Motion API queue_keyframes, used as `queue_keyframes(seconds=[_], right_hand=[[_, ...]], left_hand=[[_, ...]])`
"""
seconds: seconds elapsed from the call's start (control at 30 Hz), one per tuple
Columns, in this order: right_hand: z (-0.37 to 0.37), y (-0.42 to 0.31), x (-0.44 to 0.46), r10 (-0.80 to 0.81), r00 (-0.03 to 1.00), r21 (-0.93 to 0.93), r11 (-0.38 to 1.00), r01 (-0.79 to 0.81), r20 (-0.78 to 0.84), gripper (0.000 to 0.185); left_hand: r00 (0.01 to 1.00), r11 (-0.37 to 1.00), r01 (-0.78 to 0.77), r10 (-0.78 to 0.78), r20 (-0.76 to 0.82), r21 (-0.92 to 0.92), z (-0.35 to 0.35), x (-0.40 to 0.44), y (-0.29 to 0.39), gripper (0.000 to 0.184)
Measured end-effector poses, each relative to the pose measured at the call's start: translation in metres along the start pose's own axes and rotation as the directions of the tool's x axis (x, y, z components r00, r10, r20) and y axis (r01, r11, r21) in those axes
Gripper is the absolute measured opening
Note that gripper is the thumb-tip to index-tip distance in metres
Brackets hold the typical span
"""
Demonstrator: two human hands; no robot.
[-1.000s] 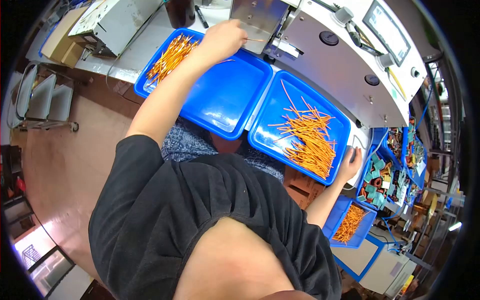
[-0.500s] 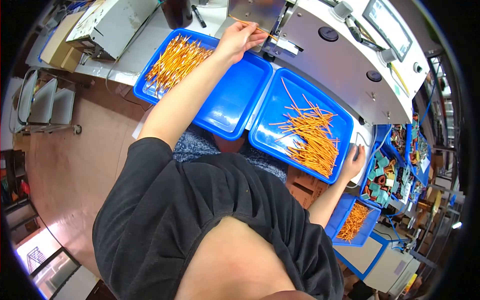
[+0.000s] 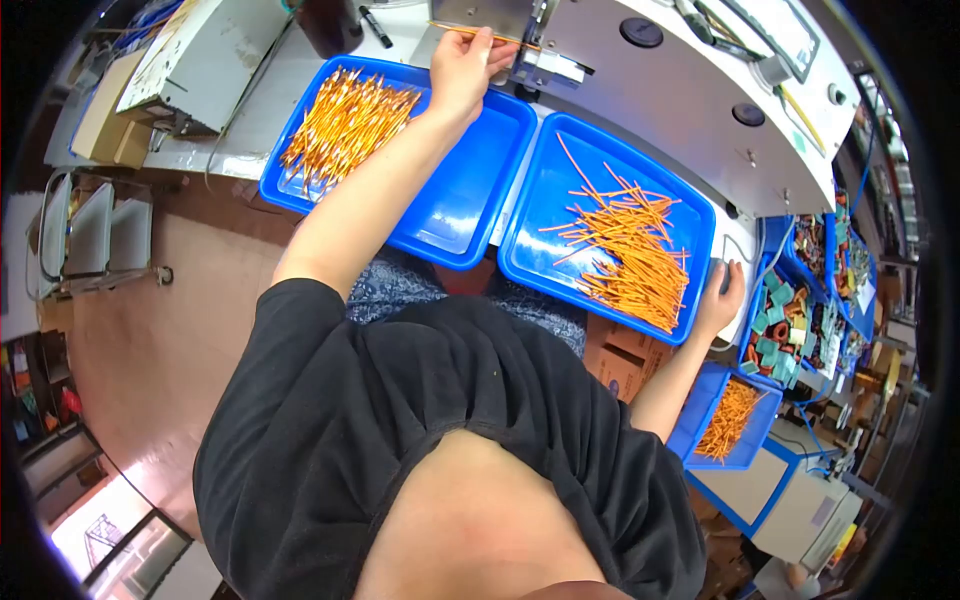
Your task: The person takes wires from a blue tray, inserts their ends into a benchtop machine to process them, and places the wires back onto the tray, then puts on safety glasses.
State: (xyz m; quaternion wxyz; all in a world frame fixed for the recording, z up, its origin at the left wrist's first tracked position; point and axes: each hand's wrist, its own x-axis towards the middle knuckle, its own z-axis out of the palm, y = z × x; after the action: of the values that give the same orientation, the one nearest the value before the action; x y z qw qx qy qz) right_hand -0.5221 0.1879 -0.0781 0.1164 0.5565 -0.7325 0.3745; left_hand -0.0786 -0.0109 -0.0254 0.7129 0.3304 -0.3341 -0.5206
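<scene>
At the top centre my left hand [image 3: 463, 75] pinches a thin orange wire [image 3: 449, 27]. The wire lies roughly level, its right end at the small metal fixture [image 3: 550, 68] on the front of a white machine [image 3: 680, 90]. My right hand [image 3: 718, 303] is low beside the right blue tray [image 3: 508, 245], fingers curled around a small dark object [image 3: 716, 277] whose kind I cannot make out. Loose orange wires [image 3: 640, 250] fill part of that tray. Under my left forearm, the left blue tray [image 3: 525, 150] holds a pile of orange wires with shiny pale ends [image 3: 350, 125].
Bins of green and copper-coloured parts [image 3: 780, 320] stand at the right, above a blue bin of orange pieces [image 3: 730, 420]. A black marker [image 3: 376, 27] and a dark container [image 3: 328, 25] are at the back left. A grey cart [image 3: 95, 235] stands on the floor.
The view has shifted slightly. My left hand still holds the orange wire at the fixture, with the wire now more level. My right hand stays beside the right tray.
</scene>
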Motion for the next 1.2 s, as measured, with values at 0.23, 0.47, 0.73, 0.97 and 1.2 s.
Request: queue_keyframes(seconds=[0.23, 0.47, 0.73, 0.97, 1.2], right_hand=[[0.001, 0.005, 0.003, -0.039, 0.999, -0.022, 0.999, 0.039, 0.01, 0.031], [0.002, 0.007, 0.0, -0.032, 0.999, -0.036, 0.999, 0.03, -0.042, 0.03], [-0.002, 0.004, 0.001, -0.039, 0.998, -0.069, 0.997, 0.035, -0.057, 0.031], [-0.002, 0.004, -0.001, -0.018, 0.996, -0.037, 0.999, 0.015, -0.082, 0.033], [-0.002, 0.005, -0.001, -0.029, 0.997, -0.048, 0.999, 0.026, -0.067, 0.032]], left_hand=[[1.0, 1.0, -0.017, 0.017, 0.011, -0.004, -0.011, 0.016, -0.022, 0.017], [0.989, 0.957, 0.145, -0.132, -0.069, 0.252, -0.02, -0.013, -0.001, 0.036], [0.405, 0.138, -0.805, -0.582, 0.705, 0.576, 0.072, -0.126, -0.005, 0.062], [0.382, 0.137, -0.739, -0.722, 0.577, 0.66, 0.086, -0.132, -0.026, 0.029], [0.383, -0.011, -0.791, -0.788, 0.481, 0.612, 0.077, -0.113, -0.01, 0.021]])
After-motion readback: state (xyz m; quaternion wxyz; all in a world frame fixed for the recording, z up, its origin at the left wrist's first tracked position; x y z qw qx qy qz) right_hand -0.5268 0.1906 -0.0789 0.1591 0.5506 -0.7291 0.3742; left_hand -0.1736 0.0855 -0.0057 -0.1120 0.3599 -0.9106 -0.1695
